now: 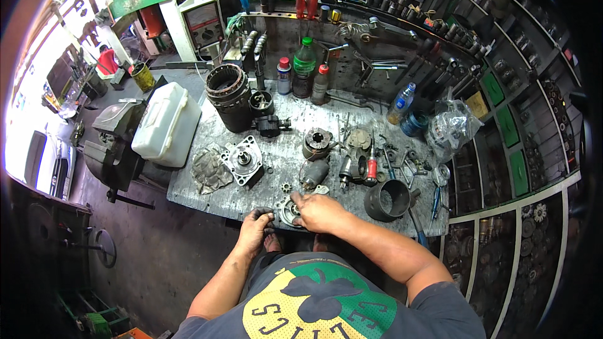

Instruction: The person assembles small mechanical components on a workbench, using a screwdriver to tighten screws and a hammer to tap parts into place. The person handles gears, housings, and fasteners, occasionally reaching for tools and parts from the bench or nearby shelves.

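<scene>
Metal end cover (287,213), round and pale, is set at the near edge of the bench (188,191), in front of the person's body. Its right part is covered by the right hand (319,211), which is laid over it from the right, palm down, with the knuckles raised and the fingers bent toward the cover's middle. Contact is made with the cover, but whether it is gripped or merely pressed cannot be told, since the undersides of the fingers are hidden. The right forearm (383,245) is carried slantwise across the bench's near edge, the elbow bent outward.

The left hand (253,231) is held just left of the cover, apart from it, with the fingers curled inward. Its thumb and forefinger are seemingly brought together, though whether something small is pinched there cannot be made out. The left forearm (223,276) is angled up from the lower edge of the view.

Beyond the cover, a small gear (286,186) and a dark cylinder (315,174) are seen. The feet (272,243) are only partly shown below the bench, and the contents of the clear plastic bag (452,122) are obscured by glare and creases.
</scene>
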`<state>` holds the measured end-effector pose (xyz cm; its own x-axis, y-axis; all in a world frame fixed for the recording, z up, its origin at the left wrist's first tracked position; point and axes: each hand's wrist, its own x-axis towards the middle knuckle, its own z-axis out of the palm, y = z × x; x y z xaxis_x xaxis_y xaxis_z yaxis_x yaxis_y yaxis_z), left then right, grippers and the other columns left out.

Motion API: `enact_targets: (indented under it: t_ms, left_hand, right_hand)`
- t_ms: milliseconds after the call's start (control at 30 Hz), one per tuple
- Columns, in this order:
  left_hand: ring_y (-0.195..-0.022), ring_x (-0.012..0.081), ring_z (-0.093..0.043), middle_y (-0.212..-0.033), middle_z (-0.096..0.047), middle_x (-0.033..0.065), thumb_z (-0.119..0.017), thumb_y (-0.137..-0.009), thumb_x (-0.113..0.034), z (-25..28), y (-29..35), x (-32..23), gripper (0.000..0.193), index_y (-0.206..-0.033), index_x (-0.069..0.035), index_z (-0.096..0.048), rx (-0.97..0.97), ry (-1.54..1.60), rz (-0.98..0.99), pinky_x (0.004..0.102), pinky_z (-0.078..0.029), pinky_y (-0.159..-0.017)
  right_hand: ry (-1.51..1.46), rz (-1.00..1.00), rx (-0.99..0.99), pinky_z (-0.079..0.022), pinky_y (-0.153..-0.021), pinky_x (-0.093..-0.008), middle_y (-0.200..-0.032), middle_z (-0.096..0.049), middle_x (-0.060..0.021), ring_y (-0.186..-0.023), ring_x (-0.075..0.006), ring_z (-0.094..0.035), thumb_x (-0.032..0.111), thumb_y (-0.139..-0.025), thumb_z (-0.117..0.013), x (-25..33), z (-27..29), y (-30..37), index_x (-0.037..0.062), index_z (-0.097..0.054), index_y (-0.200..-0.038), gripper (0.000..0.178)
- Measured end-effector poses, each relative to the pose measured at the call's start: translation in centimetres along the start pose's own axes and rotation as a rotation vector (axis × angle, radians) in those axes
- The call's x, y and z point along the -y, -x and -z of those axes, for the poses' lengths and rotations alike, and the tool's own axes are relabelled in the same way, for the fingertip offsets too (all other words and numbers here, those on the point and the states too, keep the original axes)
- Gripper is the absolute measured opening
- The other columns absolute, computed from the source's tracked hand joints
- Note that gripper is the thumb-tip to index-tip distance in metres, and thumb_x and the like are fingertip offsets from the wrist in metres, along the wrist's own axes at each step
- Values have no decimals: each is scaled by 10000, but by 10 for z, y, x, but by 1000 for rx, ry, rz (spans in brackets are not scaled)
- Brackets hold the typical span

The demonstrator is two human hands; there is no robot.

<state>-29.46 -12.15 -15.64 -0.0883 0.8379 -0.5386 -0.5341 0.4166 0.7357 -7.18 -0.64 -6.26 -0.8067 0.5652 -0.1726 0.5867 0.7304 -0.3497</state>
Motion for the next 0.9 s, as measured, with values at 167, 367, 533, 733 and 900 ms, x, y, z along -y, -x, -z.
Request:
enact_targets:
  t_ms: [167, 367, 533, 733, 900]
  left_hand:
    - [-831, 121, -672, -1026, -733, 50, -744, -1043, -134, -11, -4, 2, 232, -1227, -18, -664, 24, -70, 3, 278, -548, -711]
    - [-822, 118, -649, -999, -716, 45, -785, -1032, -129, -17, -9, 7, 241, -1197, -49, -629, 6, -180, -35, 279, -527, -698]
    - [-832, 134, -658, -1006, -722, 57, -763, -1059, -162, -18, 1, -3, 203, -1181, -58, -639, -78, -94, -39, 298, -547, -721]
    - [-1100, 300, -726, -1200, -744, 158, -645, -1129, -388, -26, 25, -22, 384, -1284, -38, -669, 9, 452, -35, 460, -611, -981]
    - [-1191, 310, -719, -1269, -736, 153, -509, -1153, -530, -42, 16, -28, 508, -1306, -84, -697, 205, 655, 36, 467, -577, -1088]
  right_hand:
    - [-242, -44, -90, -603, -935, -550, -1123, -742, -267, -1099, -473, -731, 295, -981, -797, -9, -5, 10, -29, -591, -1322, 513]
    - [-204, -66, -110, -599, -956, -538, -1210, -713, -246, -1111, -463, -722, 263, -976, -802, -14, -27, 14, 19, -619, -1376, 503]
    - [-343, -123, -223, -588, -1014, -521, -1237, -706, -248, -1135, -445, -721, 239, -957, -803, -10, -25, 15, 39, -634, -1424, 536]
    - [-711, -205, -275, -542, -1125, -487, -1282, -704, -259, -1250, -412, -681, 144, -975, -670, 14, 14, 13, -21, -649, -1403, 459]
    - [-452, 185, -296, -449, -1265, -500, -1548, -580, -269, -1500, -473, -515, 130, -1027, -656, 63, -2, -9, 73, -590, -1540, 521]
